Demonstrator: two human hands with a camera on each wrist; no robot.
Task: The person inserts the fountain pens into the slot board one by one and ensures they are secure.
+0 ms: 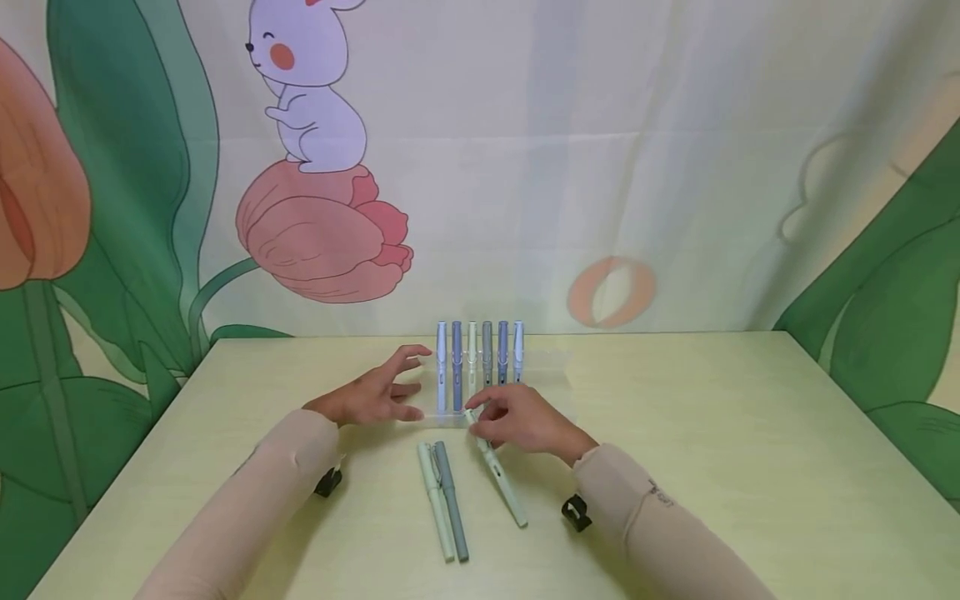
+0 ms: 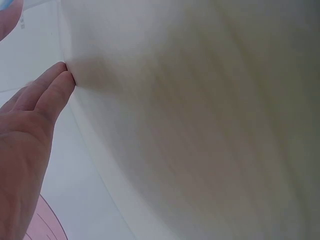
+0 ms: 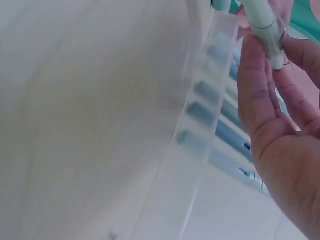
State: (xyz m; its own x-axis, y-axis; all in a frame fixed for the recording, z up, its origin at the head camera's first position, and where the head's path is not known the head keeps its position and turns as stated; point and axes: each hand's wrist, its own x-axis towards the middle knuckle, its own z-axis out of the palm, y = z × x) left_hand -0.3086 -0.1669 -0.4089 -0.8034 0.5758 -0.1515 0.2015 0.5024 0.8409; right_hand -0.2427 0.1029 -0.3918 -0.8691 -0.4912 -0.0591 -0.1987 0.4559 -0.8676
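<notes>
My right hand point(image 1: 525, 421) pinches a pale green pen point(image 1: 504, 485) by its clip end, in front of a clear stand point(image 1: 553, 367). In the right wrist view, thumb and fingers close round that pen point(image 3: 261, 17). The other end of the pen slants down towards the near side of the table. Several pens stand side by side in the stand, among them a light blue pen point(image 1: 441, 358) at the left end. My left hand point(image 1: 378, 396) is beside the stand's left end, fingers spread and loosely bent, gripping nothing. Whether it touches the stand, I cannot tell.
Nearer on the pale table point(image 1: 712, 442) lie a light green pen point(image 1: 435, 500) and a grey-green pen point(image 1: 452, 504), side by side and touching. Behind the table's far edge hangs a curtain point(image 1: 465, 192) printed with a rabbit and tulips.
</notes>
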